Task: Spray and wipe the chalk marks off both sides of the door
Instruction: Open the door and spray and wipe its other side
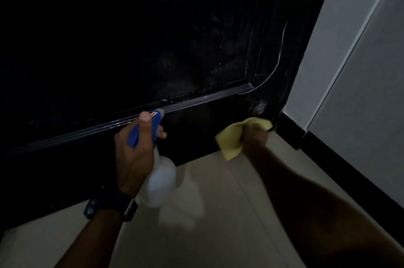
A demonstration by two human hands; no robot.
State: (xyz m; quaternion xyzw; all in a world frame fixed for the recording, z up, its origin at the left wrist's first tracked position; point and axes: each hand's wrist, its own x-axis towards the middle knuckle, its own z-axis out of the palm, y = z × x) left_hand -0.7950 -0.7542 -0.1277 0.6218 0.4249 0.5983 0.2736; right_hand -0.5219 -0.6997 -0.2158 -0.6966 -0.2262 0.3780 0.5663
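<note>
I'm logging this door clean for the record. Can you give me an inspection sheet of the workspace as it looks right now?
Surface: black door, a curved chalk line by its lower right corner.
Job's things: spray bottle, yellow cloth.
Clutter: nothing seen.
Grippers: left hand grips the bottle; right hand grips the cloth at the door's bottom rail.
Cables: nothing seen.
Surroundings: pale tiled floor, grey wall, black skirting, dim light.

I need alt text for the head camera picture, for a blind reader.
A left hand grips a spray bottle and a right hand holds a yellow cloth against the bottom of a black door. A thin chalk line curves near its right edge.
</note>
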